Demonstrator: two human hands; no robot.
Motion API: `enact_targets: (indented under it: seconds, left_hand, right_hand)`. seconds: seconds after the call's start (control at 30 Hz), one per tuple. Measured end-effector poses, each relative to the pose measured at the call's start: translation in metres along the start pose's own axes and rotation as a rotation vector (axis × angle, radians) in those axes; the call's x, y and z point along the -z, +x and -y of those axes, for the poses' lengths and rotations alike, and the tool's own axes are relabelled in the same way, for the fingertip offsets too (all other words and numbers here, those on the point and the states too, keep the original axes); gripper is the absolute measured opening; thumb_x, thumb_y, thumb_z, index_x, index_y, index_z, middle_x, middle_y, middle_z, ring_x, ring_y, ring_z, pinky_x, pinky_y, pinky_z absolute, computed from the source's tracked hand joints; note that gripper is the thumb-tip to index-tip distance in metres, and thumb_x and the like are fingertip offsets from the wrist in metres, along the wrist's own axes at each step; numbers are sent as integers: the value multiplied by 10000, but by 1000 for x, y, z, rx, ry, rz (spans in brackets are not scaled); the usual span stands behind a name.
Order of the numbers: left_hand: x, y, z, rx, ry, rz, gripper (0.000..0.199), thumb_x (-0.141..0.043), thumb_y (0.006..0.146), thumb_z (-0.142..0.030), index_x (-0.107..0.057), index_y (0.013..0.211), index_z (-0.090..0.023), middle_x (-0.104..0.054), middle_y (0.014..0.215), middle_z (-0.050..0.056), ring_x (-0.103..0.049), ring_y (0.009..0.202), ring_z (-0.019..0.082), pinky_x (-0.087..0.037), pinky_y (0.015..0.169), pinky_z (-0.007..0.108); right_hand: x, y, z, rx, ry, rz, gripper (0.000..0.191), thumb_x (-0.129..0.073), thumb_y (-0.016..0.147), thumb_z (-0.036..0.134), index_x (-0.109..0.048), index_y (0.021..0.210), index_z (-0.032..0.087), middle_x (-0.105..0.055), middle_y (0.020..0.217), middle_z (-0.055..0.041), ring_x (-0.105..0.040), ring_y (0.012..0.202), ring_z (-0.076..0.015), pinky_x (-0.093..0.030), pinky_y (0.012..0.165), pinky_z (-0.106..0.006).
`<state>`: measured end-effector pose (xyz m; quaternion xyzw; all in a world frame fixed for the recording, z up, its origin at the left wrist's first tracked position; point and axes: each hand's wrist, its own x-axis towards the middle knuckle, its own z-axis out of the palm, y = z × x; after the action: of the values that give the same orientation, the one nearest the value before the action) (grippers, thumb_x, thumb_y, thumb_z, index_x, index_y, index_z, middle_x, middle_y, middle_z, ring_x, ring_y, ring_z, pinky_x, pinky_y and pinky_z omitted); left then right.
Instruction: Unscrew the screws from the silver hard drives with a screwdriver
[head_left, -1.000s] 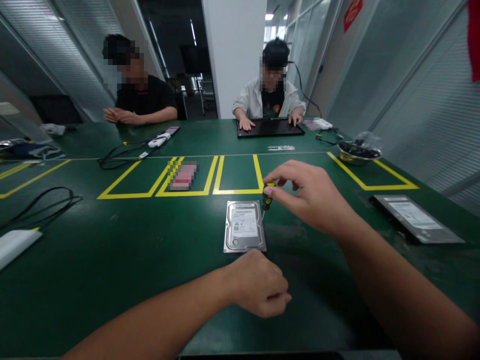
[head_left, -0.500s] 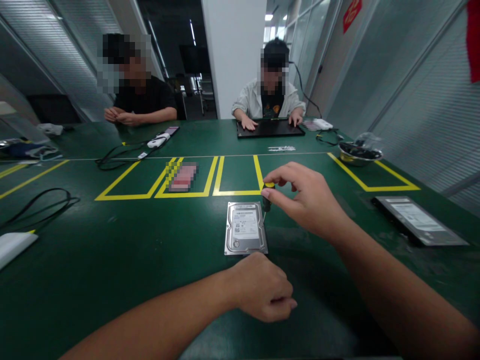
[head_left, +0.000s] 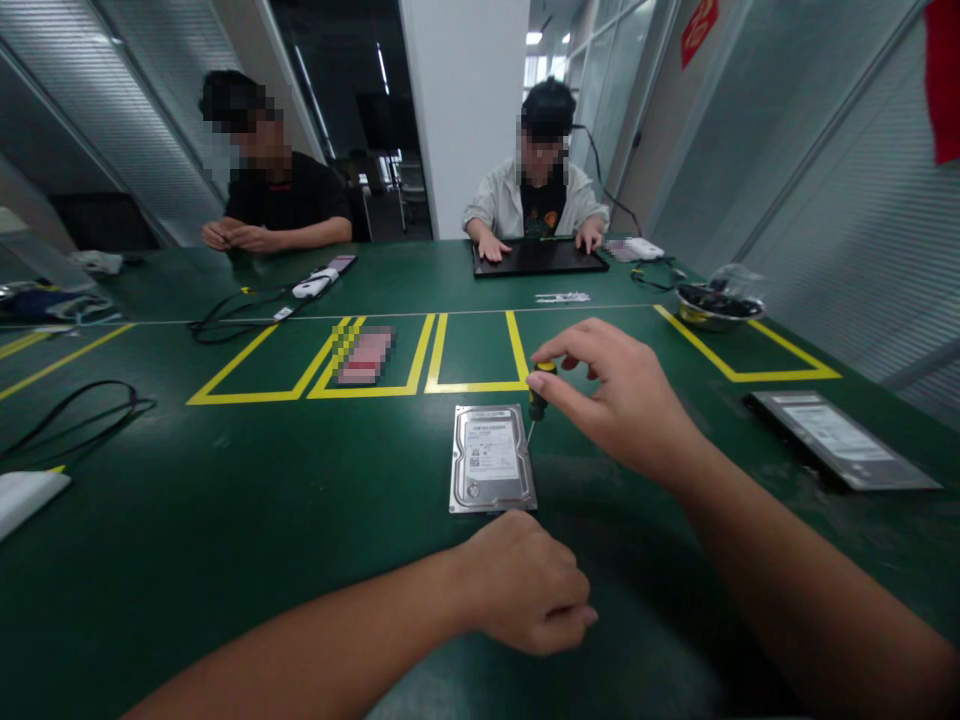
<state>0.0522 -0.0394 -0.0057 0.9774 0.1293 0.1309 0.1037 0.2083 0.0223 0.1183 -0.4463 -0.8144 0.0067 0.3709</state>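
A silver hard drive (head_left: 492, 462) with a white label lies on the green table (head_left: 300, 560). At its right edge stands a small screwdriver (head_left: 538, 405) with a yellow and black handle, slightly tilted, its tip by the drive's side. The thumb and a finger of my right hand (head_left: 619, 400) grip the top of that handle. My left hand (head_left: 529, 585) is curled closed at the near edge of the drive; whether anything is inside the fingers is hidden.
Another drive-like device (head_left: 840, 440) lies at the right, below a bowl of dark items (head_left: 720, 308). Yellow tape marks areas, one with a pink item (head_left: 366, 356). Two people sit opposite, one with hands on a black panel (head_left: 540, 257). Cables and a white device (head_left: 30, 497) lie left.
The screwdriver's handle leans a little more to the right, and more of its shaft shows. My right hand keeps its grip. The left hand has barely shifted.
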Motion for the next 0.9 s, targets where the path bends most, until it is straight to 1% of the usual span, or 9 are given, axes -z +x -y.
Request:
enact_targets:
  seconds: [0.1, 0.23, 0.4, 0.5, 0.57, 0.63, 0.77, 0.9]
  left_hand:
    - [-2, -1, -2, -12, 34, 3, 298, -561, 876, -370, -608, 640, -195, -653, 613, -8, -589, 525, 148, -266, 445, 304]
    - [-2, -3, -4, -33, 50, 2, 286, -559, 885, -368, -612, 665, -193, -648, 619, -10, -587, 528, 145, -278, 448, 313]
    - [-1, -5, -5, -56, 64, -4, 276, -571, 881, -366, -611, 669, -194, -642, 622, -14, -587, 530, 144, -287, 451, 327]
    - [-1, -5, -5, -56, 71, -2, 280, -569, 885, -373, -612, 673, -196, -643, 625, -15, -586, 535, 145, -296, 457, 326]
    - [-2, -5, -6, -50, 77, -1, 280, -576, 881, -375, -612, 668, -197, -639, 623, -17, -582, 534, 147, -297, 458, 330]
    - [-3, -5, -6, -46, 75, -2, 276, -581, 875, -374, -613, 665, -198, -636, 618, -18, -578, 533, 147, -293, 456, 333]
    - [-3, -5, -5, -36, 64, 5, 269, -579, 876, -372, -615, 675, -196, -640, 625, -15, -576, 537, 143, -303, 467, 316]
    - [-3, -5, -3, -36, 66, -1, 271, -574, 885, -375, -618, 687, -195, -649, 640, -14, -593, 551, 148, -324, 478, 314]
  right_hand:
    - [0, 0, 0, -2, -3, -9, 69, -643, 859, 226, -692, 873, 180, -630, 845, -24, -579, 807, -155, -410, 676, -272]
    - [2, 0, -2, -8, 3, -23, 117, -653, 847, 220, -686, 949, 175, -637, 846, -22, -580, 783, -153, -411, 671, -277]
    - [3, 0, -1, -21, -1, 2, 74, -643, 859, 242, -693, 882, 193, -649, 883, -38, -580, 822, -171, -409, 678, -289]
    - [4, 0, 0, -20, 19, 13, 81, -650, 863, 267, -691, 877, 198, -651, 856, -28, -581, 794, -165, -406, 670, -285]
    - [3, 0, 1, -15, 30, 16, 70, -643, 864, 248, -688, 872, 195, -655, 842, -21, -583, 783, -158, -405, 666, -280]
    - [2, -1, 0, -15, 32, 13, 77, -637, 863, 229, -689, 905, 190, -666, 864, -21, -590, 786, -154, -407, 664, -276]
    - [0, -1, -2, -20, 28, -13, 181, -647, 848, 221, -664, 1022, 173, -675, 913, -28, -596, 788, -152, -416, 664, -273]
    - [-1, -1, -4, 4, 11, -2, 91, -638, 846, 206, -669, 926, 177, -659, 887, -27, -582, 777, -150, -418, 671, -274]
